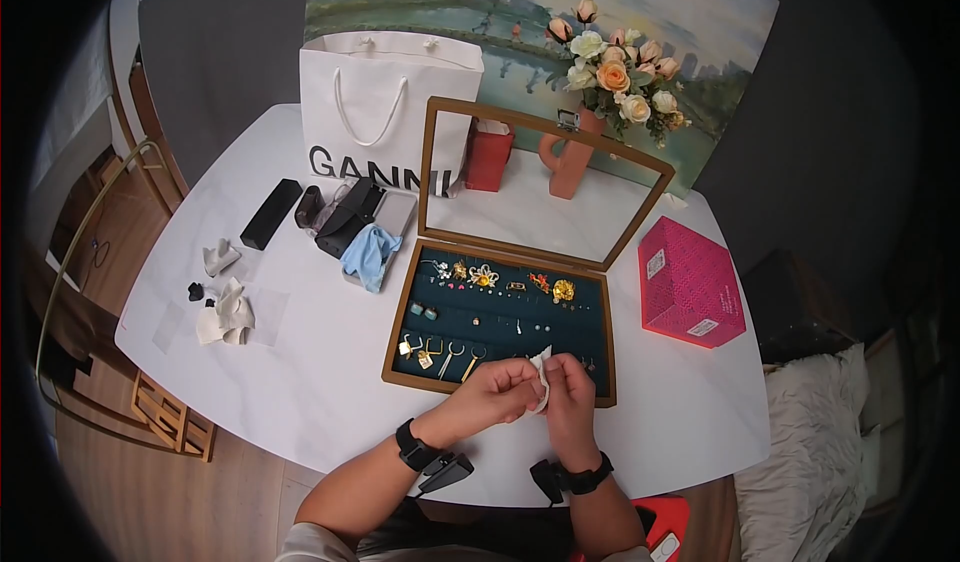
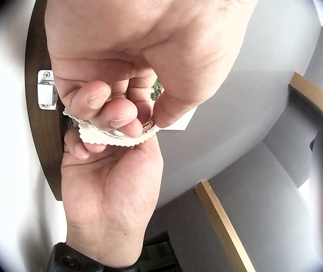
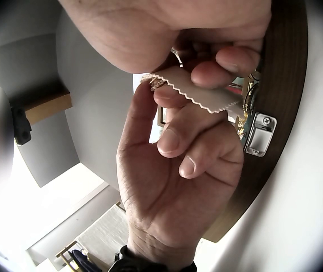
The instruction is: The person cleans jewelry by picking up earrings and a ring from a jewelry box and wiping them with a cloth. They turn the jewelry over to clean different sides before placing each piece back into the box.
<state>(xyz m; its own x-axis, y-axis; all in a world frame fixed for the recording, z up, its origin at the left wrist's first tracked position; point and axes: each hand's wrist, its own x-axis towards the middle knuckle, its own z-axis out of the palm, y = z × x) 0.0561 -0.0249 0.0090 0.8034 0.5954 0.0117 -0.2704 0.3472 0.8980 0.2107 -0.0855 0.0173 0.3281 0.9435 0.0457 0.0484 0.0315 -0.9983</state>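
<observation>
Over the near edge of a wooden jewelry box, both hands meet around a small cream polishing cloth with zigzag edges. My left hand pinches a small gold piece of jewelry with sparkling stones between thumb and forefinger. Its curved band shows in the left wrist view; the rest is hidden by fingers and cloth. My right hand grips the cloth against the piece. The box's glass lid stands raised, and rows of earrings and brooches lie on its dark green lining.
A white paper bag, a black case with a blue cloth, and a long black box stand at the left. Crumpled cream cloths lie nearer. A pink box is at right; a flower vase stands behind the lid.
</observation>
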